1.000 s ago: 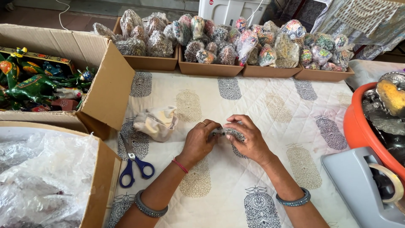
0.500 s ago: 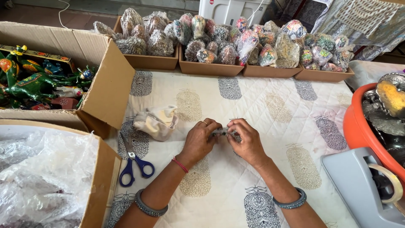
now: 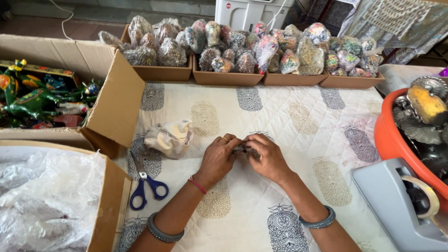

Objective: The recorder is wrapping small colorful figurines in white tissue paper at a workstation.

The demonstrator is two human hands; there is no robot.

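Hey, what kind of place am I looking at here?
Probably a small handicraft packing workshop. Cardboard trays at the back hold rows of plastic-wrapped ornaments, an open carton contains painted animal figures, and scissors and a tape dispenser lie on the printed cloth.

Blue-handled scissors [image 3: 145,183] beside crumpled cloth [image 3: 169,137]

One head-worn camera, looking steeply down and forward over the cream quilted cloth with printed grey and tan motifs [image 3: 298,121]. It sits close above the work. At 12 o'clock, far edge, the row of brown cardboard trays [image 3: 242,77]; forearms enter from 6 o'clock.
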